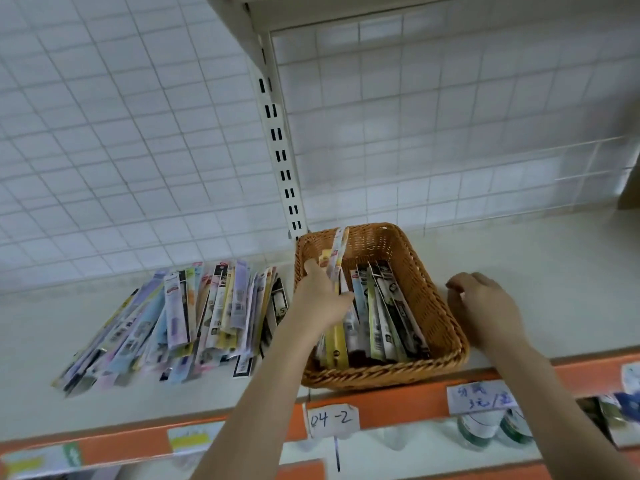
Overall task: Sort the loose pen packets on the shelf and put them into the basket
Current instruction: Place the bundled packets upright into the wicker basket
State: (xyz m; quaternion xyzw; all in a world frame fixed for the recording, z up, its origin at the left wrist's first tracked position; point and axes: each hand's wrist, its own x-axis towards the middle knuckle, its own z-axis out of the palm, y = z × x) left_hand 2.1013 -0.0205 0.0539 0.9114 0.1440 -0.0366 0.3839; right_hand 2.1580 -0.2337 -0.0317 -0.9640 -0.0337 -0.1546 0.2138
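Note:
A brown wicker basket [426,282] stands on the white shelf [540,271] and holds several pen packets [384,317] standing on edge. My left hand [323,299] is inside the basket's left side and grips a long pale packet [338,252] that sticks up above the rim. My right hand [483,308] rests on the shelf just right of the basket, fingers loosely curled, holding nothing. A spread pile of loose pen packets [183,313] lies on the shelf left of the basket.
An orange price strip [398,400] with paper labels runs along the shelf's front edge. A wire grid back panel [138,150] and a slotted upright post [280,157] stand behind. Bottles [481,429] sit on the shelf below.

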